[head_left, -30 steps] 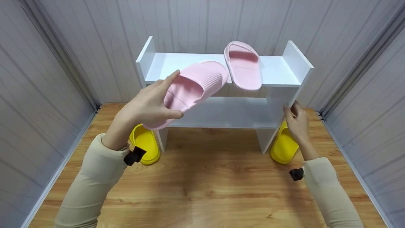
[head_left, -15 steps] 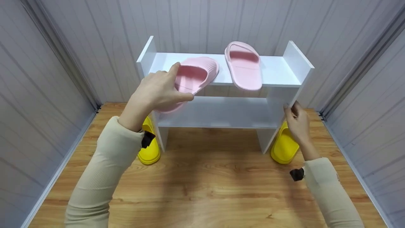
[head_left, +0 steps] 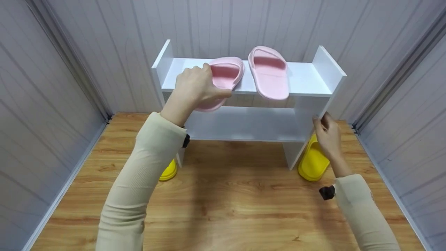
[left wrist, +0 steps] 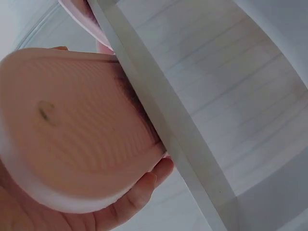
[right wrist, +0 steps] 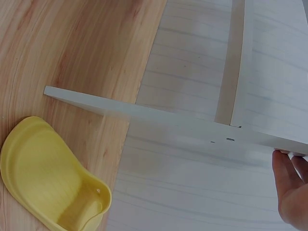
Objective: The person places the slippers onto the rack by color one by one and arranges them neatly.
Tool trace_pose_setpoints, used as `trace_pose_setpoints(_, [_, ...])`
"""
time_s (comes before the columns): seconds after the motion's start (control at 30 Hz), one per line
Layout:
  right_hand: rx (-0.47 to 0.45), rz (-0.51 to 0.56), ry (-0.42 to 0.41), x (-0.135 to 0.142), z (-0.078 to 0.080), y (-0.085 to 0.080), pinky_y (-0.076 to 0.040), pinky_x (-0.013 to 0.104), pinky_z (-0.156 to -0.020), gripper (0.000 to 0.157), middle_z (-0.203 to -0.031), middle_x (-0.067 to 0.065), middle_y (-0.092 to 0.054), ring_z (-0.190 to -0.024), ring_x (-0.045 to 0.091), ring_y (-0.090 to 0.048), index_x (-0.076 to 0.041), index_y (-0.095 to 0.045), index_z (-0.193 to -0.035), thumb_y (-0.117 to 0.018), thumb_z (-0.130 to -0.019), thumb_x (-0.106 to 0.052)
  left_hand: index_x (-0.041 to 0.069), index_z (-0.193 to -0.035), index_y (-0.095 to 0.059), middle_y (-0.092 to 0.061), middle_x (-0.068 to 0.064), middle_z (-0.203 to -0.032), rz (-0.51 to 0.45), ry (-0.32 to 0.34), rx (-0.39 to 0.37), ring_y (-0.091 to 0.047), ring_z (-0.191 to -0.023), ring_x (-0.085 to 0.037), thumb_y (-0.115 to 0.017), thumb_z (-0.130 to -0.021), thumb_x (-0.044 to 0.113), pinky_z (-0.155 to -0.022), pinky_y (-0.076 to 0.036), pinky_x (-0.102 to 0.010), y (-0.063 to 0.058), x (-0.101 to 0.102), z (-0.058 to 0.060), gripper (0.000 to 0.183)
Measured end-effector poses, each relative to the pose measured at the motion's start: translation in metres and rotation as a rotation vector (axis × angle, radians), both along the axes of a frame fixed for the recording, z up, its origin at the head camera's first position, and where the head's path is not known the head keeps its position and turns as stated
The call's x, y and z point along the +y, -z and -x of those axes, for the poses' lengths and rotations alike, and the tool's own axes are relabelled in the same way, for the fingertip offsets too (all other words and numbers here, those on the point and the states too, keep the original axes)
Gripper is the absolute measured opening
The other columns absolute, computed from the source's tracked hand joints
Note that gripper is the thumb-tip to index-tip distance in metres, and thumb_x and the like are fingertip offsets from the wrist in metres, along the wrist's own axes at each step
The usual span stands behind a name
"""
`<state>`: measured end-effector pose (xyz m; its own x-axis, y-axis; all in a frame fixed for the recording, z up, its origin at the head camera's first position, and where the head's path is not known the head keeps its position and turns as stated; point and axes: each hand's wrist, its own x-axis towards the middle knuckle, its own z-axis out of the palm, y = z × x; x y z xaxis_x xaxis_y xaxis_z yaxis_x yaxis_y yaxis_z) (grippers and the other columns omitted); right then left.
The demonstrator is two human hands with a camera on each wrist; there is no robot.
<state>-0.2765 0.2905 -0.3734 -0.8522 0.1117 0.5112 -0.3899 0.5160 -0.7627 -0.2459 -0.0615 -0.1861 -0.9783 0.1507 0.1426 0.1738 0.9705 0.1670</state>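
Observation:
In the head view my left hand grips a pink slipper across its heel end, thumb along the right side. The slipper's toe lies over the top board of a white shoe rack, its heel jutting past the front edge. In the left wrist view the ridged sole of this slipper shows from below, with fingers curled at its side. A second pink slipper sits to its right on the top board, heel overhanging. My right hand holds the front edge of the rack's right side panel.
A yellow slipper lies on the wooden floor outside the rack's right panel. Another yellow slipper on the left is mostly hidden behind my left forearm. Pale panelled walls close in the back and both sides.
My left hand has carried the pink slipper rightward and back over the top board, turning its toe from rightward to nearly straight back. The right hand has stayed at the panel.

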Motion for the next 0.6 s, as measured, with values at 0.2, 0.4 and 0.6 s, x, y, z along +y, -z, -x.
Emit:
trace_pose_setpoints(0.2, [0.002, 0.009, -0.010, 0.001, -0.001, -0.002, -0.039, 0.048, -0.085, 0.042, -0.116, 0.019, -0.052, -0.108, 0.030, -0.048, 0.000, -0.049, -0.122, -0.046, -0.092, -0.029, 0.003, -0.106, -0.049, -0.054, -0.009, -0.090, 0.044, -0.070, -0.001, -0.051, -0.082, -0.024, -0.053, -0.068, 0.062, -0.065, -0.045, -0.035, -0.002, 0.020, 0.014, 0.071])
trace_pose_setpoints(0.4, [-0.007, -0.002, -0.001, 0.002, -0.003, -0.001, -0.039, 0.047, -0.084, 0.043, -0.117, 0.018, -0.052, -0.108, 0.030, -0.048, 0.001, -0.047, -0.123, -0.045, -0.092, -0.028, 0.007, -0.102, -0.051, -0.051, -0.003, -0.086, 0.117, -0.135, -0.028, -0.050, -0.076, -0.020, -0.049, -0.068, 0.066, -0.059, -0.046, -0.029, -0.004, 0.038, 0.025, 0.068])
trace_pose_setpoints(0.6, [-0.002, -0.004, -0.002, 0.001, -0.002, -0.001, -0.039, 0.047, -0.085, 0.043, -0.117, 0.018, -0.052, -0.108, 0.030, -0.048, 0.002, -0.048, -0.122, -0.046, -0.092, -0.028, 0.003, -0.109, -0.046, -0.050, -0.005, -0.091, 0.161, -0.170, -0.010, -0.053, -0.079, -0.020, -0.049, -0.068, 0.069, -0.059, -0.046, -0.028, 0.000, 0.046, 0.031, 0.078])
